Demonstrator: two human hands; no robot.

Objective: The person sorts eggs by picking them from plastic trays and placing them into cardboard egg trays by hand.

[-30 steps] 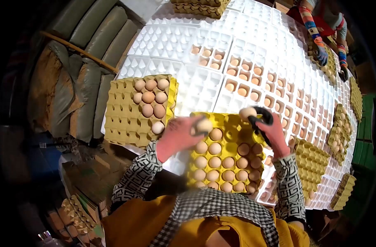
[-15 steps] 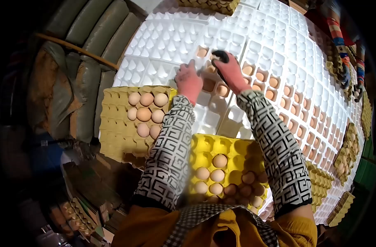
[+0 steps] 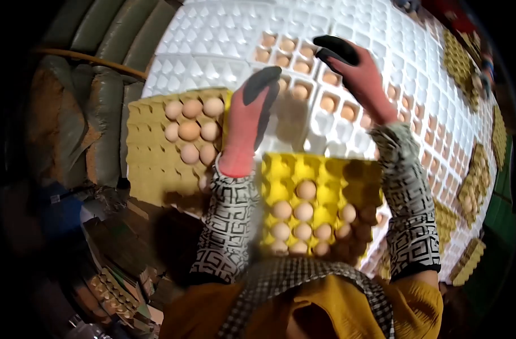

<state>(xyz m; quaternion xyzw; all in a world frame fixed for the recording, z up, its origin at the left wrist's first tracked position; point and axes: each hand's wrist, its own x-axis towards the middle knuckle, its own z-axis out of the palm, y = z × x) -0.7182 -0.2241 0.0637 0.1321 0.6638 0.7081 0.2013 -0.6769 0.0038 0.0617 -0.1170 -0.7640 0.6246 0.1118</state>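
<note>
My left hand, in a pink glove with a dark palm, is held over the white egg cartons between the tan tray and the cells with eggs. Its fingers are stretched out and I see nothing in them. To the right, my right hand in a matching glove has its thumb and fingers apart, hovering above the carton rows. Between the hands, brown eggs sit in cells of a white carton. Close to my body lies a yellow egg tray, partly filled with eggs.
At the left, a tan egg tray carries several eggs. More white cartons spread to the back. Further trays stand along the right edge, near another person's arm. Stacked dark sacks border the left side.
My hands have drawn apart: the right moved rightward, the left turned with its fingers extended. More eggs show in the white carton between them. The view has shifted slightly.
</note>
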